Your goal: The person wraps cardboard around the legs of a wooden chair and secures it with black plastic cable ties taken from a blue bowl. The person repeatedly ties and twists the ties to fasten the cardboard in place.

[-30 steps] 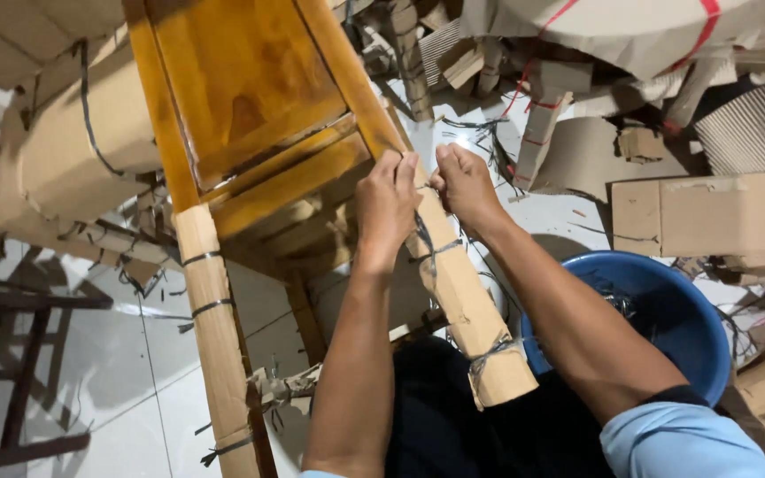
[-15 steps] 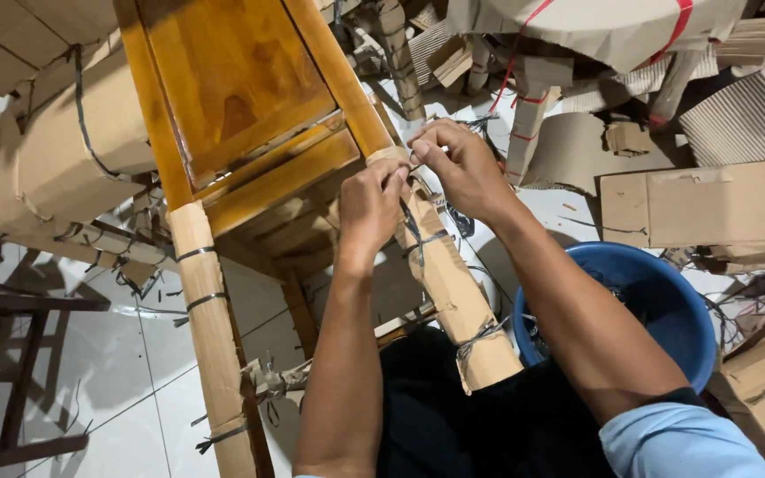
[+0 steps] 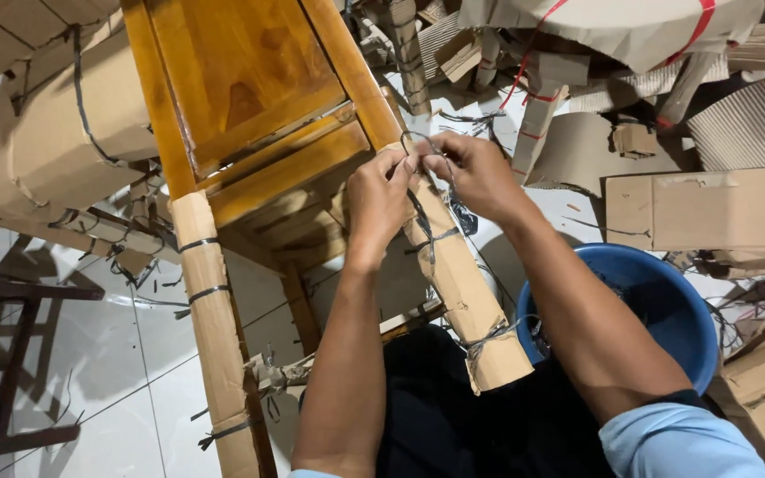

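Both hands meet at the top of a cardboard-wrapped chair leg: the left hand (image 3: 378, 199) and right hand (image 3: 474, 173) sit close together, fingers pinched on a dark string (image 3: 424, 232) where the wrap ends against bare wood. Whether they are knotting it or only pulling it taut, the fingers hide.

On progress, this leg (image 3: 462, 292) already carries its cardboard sleeve with two ties lower down, one at mid-length and one near the foot. The other leg (image 3: 214, 336), to the left, is sleeved and banded in several places too. The top tie looks like the last one on this leg; the yellow chair (image 3: 223, 80) itself is still unwrapped. A blue tub (image 3: 657, 301) sits just right of the leg.

Compared with a second ago, the hands have stayed at the same spot on the leg, the right hand curling further over the string.
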